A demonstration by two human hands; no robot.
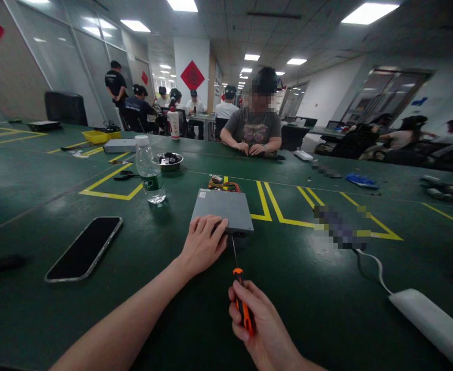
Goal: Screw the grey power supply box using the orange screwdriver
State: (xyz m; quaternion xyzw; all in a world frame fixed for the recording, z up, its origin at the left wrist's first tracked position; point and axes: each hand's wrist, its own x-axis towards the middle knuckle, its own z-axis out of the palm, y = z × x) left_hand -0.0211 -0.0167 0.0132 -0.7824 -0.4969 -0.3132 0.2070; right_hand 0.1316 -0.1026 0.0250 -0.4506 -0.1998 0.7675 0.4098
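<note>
A grey metal computer power supply (pixel 226 208) lies flat on the green table, its bundle of coloured cables (pixel 226 184) at the far side. My left hand (pixel 205 242) grips its near left corner, fingers bent over the top face. In my right hand (pixel 257 314) is an orange and black screwdriver (pixel 238 278), fingers wrapped round the handle. The thin shaft points up and away, and its tip meets the near side of the power supply. Whether the tip sits in a screw is too small to tell.
Left of the power supply stand a water bottle (pixel 151 175) and a metal bowl (pixel 170 161) of small parts; a phone (pixel 85 250) lies nearer. A white power strip (pixel 431 319) with a cable is at right. Across the table (pixel 307 278) sits a person (pixel 255 126).
</note>
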